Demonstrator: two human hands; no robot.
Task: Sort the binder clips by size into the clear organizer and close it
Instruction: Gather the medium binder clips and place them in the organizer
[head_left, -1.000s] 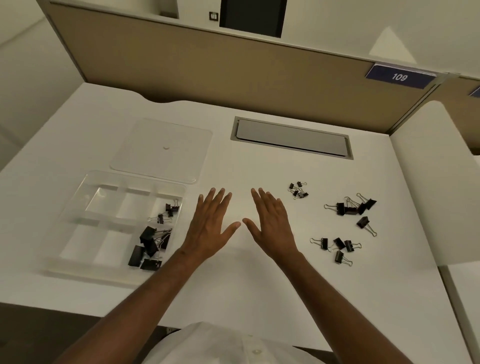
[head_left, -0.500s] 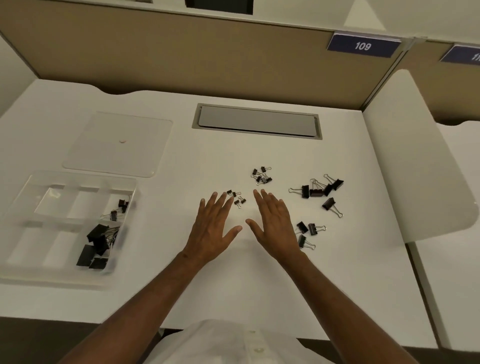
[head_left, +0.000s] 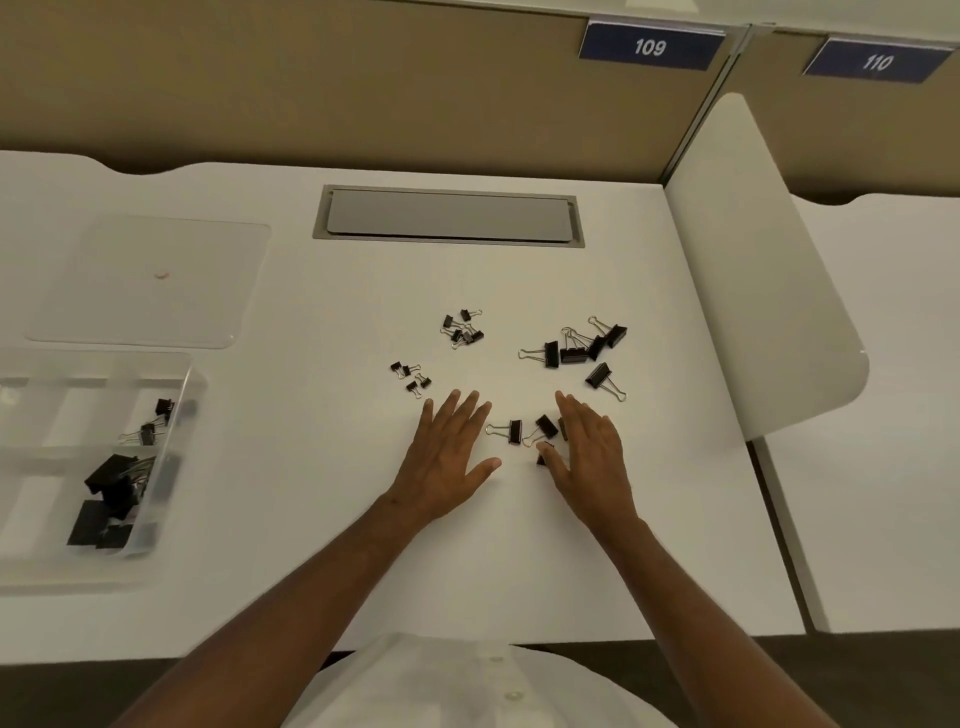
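My left hand (head_left: 449, 457) lies flat on the white desk with fingers straight. My right hand (head_left: 589, 457) is flat too, its thumb and palm edge over a few medium black binder clips (head_left: 514, 431). Beyond the hands lie two groups of small clips (head_left: 410, 375) (head_left: 462, 328) and a pile of larger clips (head_left: 576, 349). The clear organizer (head_left: 187, 384) sits at the left edge, uncovered, with medium clips (head_left: 156, 421) in one compartment and large clips (head_left: 111, 493) in the nearer one. Its clear lid (head_left: 150, 280) lies flat behind it.
A grey cable hatch (head_left: 449, 214) is set into the desk at the back. A brown partition wall (head_left: 311, 83) with number plates 109 and 110 stands behind. A white divider panel (head_left: 753, 270) rises on the right between this desk and the neighbouring one.
The view has swung right, so the organizer now sits at the left edge. Both hands have moved right; my right hand now covers part of the medium clip group.
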